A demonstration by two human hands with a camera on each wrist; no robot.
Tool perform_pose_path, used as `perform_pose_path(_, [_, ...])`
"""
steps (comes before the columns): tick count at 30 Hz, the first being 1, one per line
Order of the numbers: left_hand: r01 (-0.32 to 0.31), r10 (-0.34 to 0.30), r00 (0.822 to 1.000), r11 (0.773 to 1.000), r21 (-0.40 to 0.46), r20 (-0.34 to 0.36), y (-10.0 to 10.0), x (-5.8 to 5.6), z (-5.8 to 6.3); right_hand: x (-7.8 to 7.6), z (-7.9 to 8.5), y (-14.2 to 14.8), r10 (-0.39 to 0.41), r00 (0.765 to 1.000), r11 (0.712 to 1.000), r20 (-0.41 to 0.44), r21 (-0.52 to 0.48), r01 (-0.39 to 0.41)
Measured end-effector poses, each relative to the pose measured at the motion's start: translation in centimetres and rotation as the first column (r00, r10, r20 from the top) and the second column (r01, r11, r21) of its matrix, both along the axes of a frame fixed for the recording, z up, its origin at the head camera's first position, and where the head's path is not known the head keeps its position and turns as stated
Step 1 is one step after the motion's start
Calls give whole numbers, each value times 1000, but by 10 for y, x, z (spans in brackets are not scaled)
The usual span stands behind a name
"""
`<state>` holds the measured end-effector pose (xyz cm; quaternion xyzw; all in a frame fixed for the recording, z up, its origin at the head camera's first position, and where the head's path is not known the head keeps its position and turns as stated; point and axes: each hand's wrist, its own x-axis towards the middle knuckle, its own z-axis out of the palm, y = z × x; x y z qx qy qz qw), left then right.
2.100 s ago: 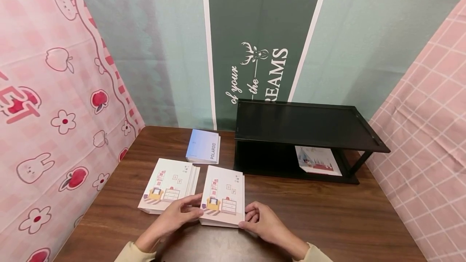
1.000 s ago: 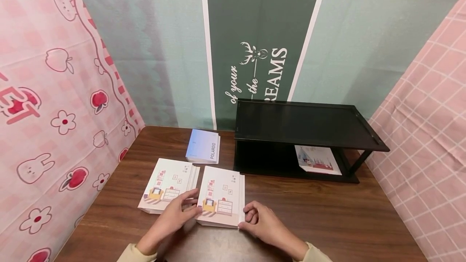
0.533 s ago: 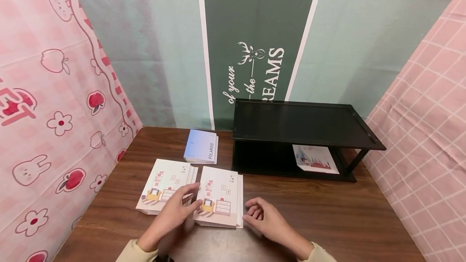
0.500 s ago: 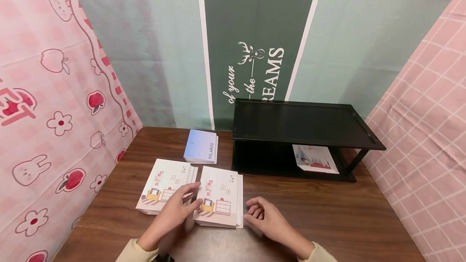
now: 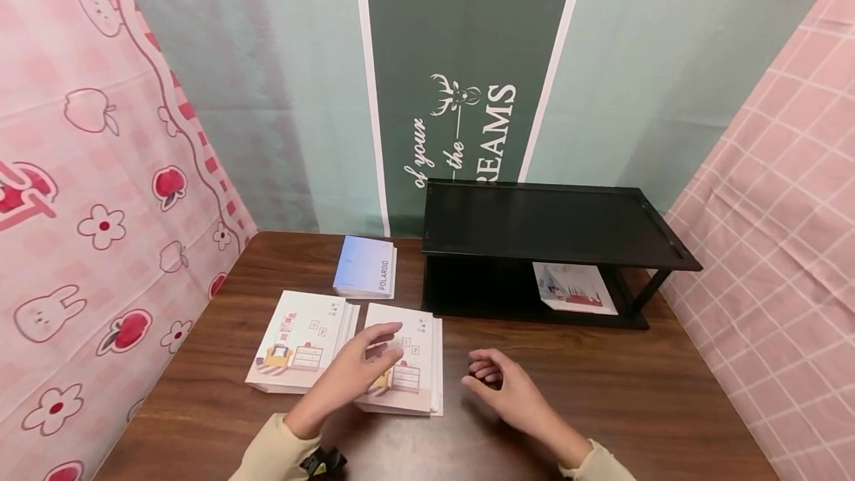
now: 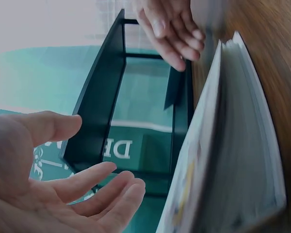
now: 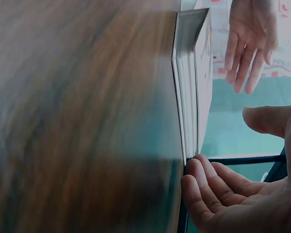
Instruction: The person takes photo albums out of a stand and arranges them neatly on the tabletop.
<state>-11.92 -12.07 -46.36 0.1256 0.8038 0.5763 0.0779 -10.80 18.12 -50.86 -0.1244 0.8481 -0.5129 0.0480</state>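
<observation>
My left hand (image 5: 354, 368) hovers over the nearer right photo album (image 5: 415, 383), a thick white one with a drawn yellow armchair and dresser on its cover. In the left wrist view its fingers are spread and hold nothing, above the album's cover (image 6: 196, 145). Right of that album my right hand (image 5: 510, 392) is held over the table, fingers loosely bent and nothing in them. A matching white album (image 5: 300, 340) lies just to the left, partly behind my left wrist. Behind the pair lies a smaller blue album (image 5: 364, 266) marked POLAROID.
A black two-level shelf (image 5: 557, 225) stands at the back right. On its lower level, toward the right, lies a white album (image 5: 576, 288) with a red and blue picture. Printed cloths hang behind and on both sides of the wooden table (image 5: 601, 414).
The right album shifted slightly left between both hands. Then both hands let go: my left lifted over its cover, and my right drew away to the right.
</observation>
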Motion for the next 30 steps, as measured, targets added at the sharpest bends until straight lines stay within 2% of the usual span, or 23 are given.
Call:
perform_pose_path(6, [65,-65,998,998,16,5,20,-8,2,-3,2,7,-50,999,999,6,-5,50])
perform_pose_path(10, [108,-108,994,994,-21,6,31,-14,3,-5,5,14,-91,996,996,26,0,91])
perform_pose_path(15, [142,-140,989,988,-54,44,44,-24,3,-10,10,26,-136,991,990,8,21,136])
perform_pose_path(22, [143,-139,980,990,-17,140,60,-40,1,-15,12,39,-170,985,985,0,40,170])
perform_pose_path(30, [140,-140,980,990,7,138,87,-51,-3,-17,12,55,-206,978,977,-26,44,207])
